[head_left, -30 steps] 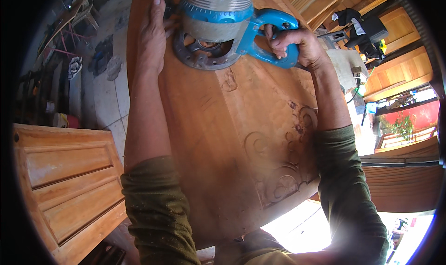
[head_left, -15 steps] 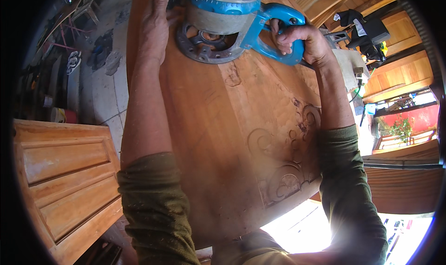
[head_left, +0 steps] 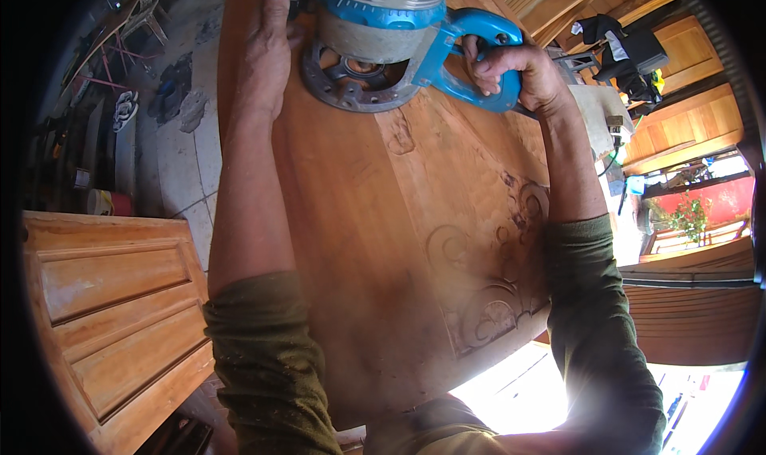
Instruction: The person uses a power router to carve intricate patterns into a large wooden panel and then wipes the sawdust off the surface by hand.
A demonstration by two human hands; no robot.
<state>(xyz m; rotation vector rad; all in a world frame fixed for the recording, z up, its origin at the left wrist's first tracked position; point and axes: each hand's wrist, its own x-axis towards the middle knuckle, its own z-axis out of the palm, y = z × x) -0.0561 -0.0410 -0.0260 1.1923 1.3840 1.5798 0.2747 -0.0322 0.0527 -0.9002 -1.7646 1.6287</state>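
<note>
A blue and grey router stands with its round metal base on a large wooden panel, near the far end of what I see. My right hand is wrapped round the router's blue loop handle, fingers curled inside it. On the opposite side, my left hand grips the dark side knob, thumb pointing up and most of the fingers hidden. Carved scrollwork runs along the panel's right part, and a small carved patch lies just below the base. The router bit cannot be made out.
A panelled wooden door lies at the lower left. More wooden panels stand at the right, beside a black bag. A cable with a plug hangs near my right forearm. A plastic chair stands far left.
The router and both hands have hardly moved; the base sits very slightly lower in view. My left forearm has shifted a little.
</note>
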